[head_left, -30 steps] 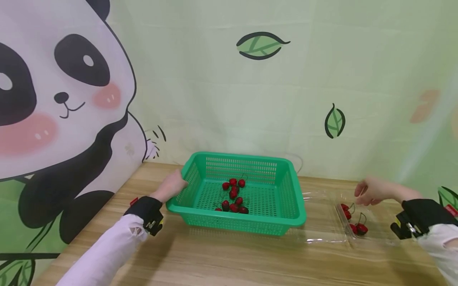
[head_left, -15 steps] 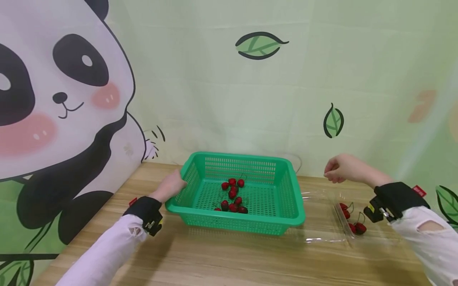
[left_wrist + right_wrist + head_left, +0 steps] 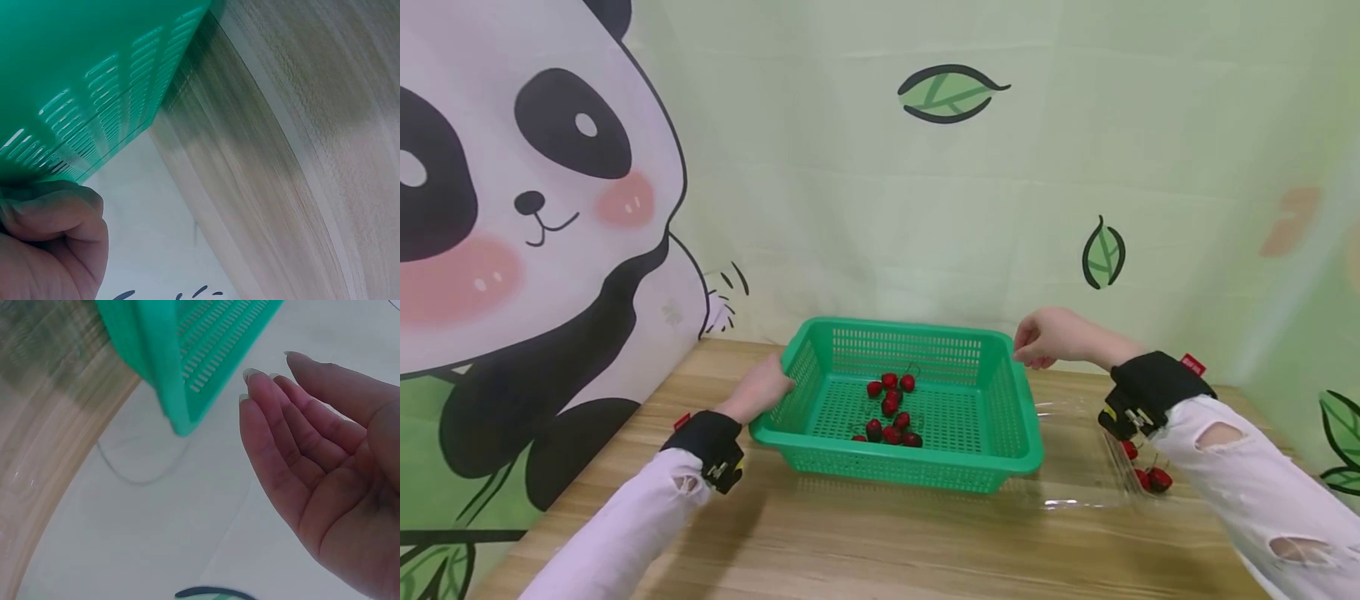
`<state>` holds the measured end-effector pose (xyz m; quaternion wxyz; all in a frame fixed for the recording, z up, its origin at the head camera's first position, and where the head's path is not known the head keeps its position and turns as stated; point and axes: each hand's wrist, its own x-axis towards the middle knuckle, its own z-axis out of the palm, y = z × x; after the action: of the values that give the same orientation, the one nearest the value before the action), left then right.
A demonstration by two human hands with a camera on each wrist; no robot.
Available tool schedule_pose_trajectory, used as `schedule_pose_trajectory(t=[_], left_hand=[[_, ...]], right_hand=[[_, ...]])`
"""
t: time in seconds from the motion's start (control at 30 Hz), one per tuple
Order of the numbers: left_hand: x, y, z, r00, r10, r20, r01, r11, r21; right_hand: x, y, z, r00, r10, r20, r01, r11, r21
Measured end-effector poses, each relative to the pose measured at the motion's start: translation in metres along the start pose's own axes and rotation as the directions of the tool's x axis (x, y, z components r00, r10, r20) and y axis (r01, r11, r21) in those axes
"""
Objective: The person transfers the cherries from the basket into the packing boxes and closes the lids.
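A green plastic basket (image 3: 895, 475) with slotted walls stands on the table, several red cherries (image 3: 891, 404) lying on its floor. My left hand (image 3: 760, 389) grips the basket's left rim; in the left wrist view its curled fingers (image 3: 56, 212) are at the basket wall. Beside the back right corner, my right hand (image 3: 1054, 337) is raised, close to the rim. Seen in the right wrist view, that hand (image 3: 331, 462) holds nothing, its fingers loosely bent and the thumb apart from them.
Right of the basket lies an unfolded clear plastic box (image 3: 1078, 475) on the wooden table (image 3: 880, 542). A few cherries (image 3: 1157, 479) sit in its right half, partly hidden by the right forearm. A curtain (image 3: 850, 208) printed with a panda and leaves hangs behind.
My right hand has moved left from above the clear box to the basket's back right corner. The left hand keeps its grip, and the basket stays in place.
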<state>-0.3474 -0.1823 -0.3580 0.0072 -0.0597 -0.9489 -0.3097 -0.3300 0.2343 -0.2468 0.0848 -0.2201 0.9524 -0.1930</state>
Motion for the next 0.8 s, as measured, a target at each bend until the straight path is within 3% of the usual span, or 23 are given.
schedule_pose_trajectory(t=[0.47,0.7,0.8], left_hand=[[0.000,0.001,0.000,1.000,0.025,-0.005,-0.025,1.000,0.005],[0.001,0.000,0.000,1.000,-0.008,0.007,0.008,1.000,0.004],[0.001,0.000,0.000,1.000,-0.017,0.010,0.017,1.000,0.007]], right_hand=[[0.045,-0.034,0.021,0.998,-0.027,0.060,0.028,0.999,-0.018],[0.062,-0.046,0.036,0.995,-0.043,0.085,0.046,0.998,-0.032],[0.068,-0.048,0.044,0.992,-0.086,0.090,0.091,0.995,-0.045]])
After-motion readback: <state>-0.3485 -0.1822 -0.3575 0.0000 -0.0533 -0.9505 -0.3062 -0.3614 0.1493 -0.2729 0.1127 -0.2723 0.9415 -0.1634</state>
